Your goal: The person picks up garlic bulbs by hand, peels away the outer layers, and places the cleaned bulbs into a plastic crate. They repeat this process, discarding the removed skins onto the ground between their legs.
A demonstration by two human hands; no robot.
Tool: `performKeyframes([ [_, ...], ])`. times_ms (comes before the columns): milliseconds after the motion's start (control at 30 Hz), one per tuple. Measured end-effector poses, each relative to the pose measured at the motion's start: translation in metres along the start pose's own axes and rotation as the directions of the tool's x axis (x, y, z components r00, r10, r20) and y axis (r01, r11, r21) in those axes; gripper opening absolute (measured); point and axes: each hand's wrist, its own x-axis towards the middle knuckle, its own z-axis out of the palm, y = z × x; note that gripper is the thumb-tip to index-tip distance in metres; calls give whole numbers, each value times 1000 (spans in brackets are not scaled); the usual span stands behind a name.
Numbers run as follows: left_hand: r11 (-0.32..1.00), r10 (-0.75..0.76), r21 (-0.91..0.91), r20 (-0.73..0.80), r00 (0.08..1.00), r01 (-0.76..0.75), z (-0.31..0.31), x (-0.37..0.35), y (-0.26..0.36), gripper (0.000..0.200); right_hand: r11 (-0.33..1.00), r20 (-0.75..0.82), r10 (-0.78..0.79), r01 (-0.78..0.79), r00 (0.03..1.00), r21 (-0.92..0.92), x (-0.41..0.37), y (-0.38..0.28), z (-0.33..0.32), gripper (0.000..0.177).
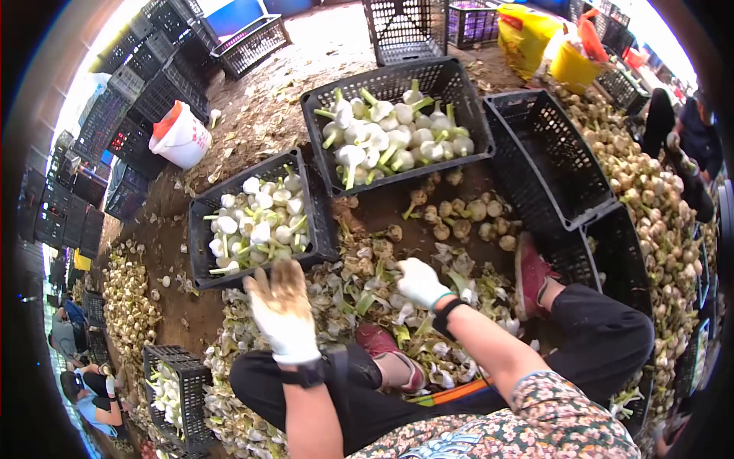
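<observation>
My left hand (284, 315), in a white glove with brown-stained fingers, is open with the fingers spread. It is at the near rim of a black crate (200, 277) holding cleaned garlic bulbs (261, 231) with short green stems; nothing shows in its grasp. My right hand (420, 281), also gloved in white, is closed above a heap of garlic skins and leaves (375, 283). What its fingers hold, if anything, is hidden. Beyond it, unpeeled garlic bulbs (462, 218) lie on the dirt floor. A second black crate (325, 172) of cleaned garlic (394, 138) stands farther forward.
Black crates (547, 157) stand at my right beside a long pile of unpeeled garlic (642, 191). A white bucket (182, 138) and stacked crates (141, 99) are at the left. Yellow bags (527, 38) stand at the back right. Another person (99, 402) sits at the lower left.
</observation>
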Motion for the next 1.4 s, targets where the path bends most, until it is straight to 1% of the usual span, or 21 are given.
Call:
performKeyframes([
  [33,1000,-19,-7,-106,994,18,-8,-1,-5,43,993,-72,-78,84,994,79,19,-10,23,30],
  [100,996,-62,60,-56,996,66,-32,-3,-19,35,995,87,-89,85,992,55,57,-29,62,37],
  [233,972,-108,196,-99,989,126,-50,-3,-49,23,986,189,165,-156,968,-61,76,-42,100,40],
  [267,969,-89,221,-111,990,112,-49,-1,-53,24,964,341,251,-265,906,-7,82,-40,85,42],
  [300,964,-70,247,-129,989,101,-48,-2,-56,27,975,227,197,-215,954,58,78,-31,87,44],
  [333,953,-42,292,-132,990,80,-45,-2,-61,30,888,237,220,-295,946,352,77,-14,89,46],
  [367,938,-16,340,-136,991,62,-43,-2,-64,34,709,255,243,-351,936,612,69,-7,80,48],
  [400,920,-16,386,-118,993,60,-47,-1,-69,39,100,397,257,-433,881,896,59,-3,72,35],
  [433,837,-33,542,-97,995,81,-47,-4,-72,50,-157,417,134,-397,899,904,47,-2,56,28],
  [500,595,-159,802,49,986,56,-42,-14,-84,62,-419,468,18,-418,884,806,13,-24,0,22],
  [567,698,-358,714,281,891,56,-53,-19,-100,71,-554,371,-95,-359,924,751,-17,-51,-45,23],
  [633,768,-383,628,288,878,129,-42,-30,-101,70,-518,264,-225,-345,938,783,-37,-53,-70,29],
  [700,813,-342,571,310,887,114,-35,-36,-99,66,110,294,-112,-282,949,953,-56,-62,-105,47],
  [833,682,-213,682,531,820,-265,-28,-58,-95,71,436,-25,22,13,999,900,-89,-92,-134,45],
  [867,645,-205,693,563,801,-322,-20,-69,-95,72,274,-56,55,38,997,961,-98,-102,-138,34],
  [900,604,-200,701,594,779,-379,-15,-77,-93,73,317,-98,73,70,992,946,-98,-98,-130,29],
  [1067,379,-150,570,815,559,-729,-16,-93,-94,75,77,-40,108,32,993,996,-137,-102,-147,26],
  [1133,592,-186,611,738,649,-526,-13,-108,-94,73,92,-56,55,51,997,994,-152,-97,-158,26],
  [1267,499,-182,594,784,593,-632,-10,-114,-91,72,77,-74,31,71,997,994,-166,-100,-168,21],
  [1367,664,-217,604,720,659,-441,-4,-126,-85,62,196,-117,-1,114,993,974,-162,-86,-169,24],
  [1400,798,-279,561,669,689,-222,3,-133,-80,56,258,-143,-42,148,989,955,-160,-78,-167,28],
])
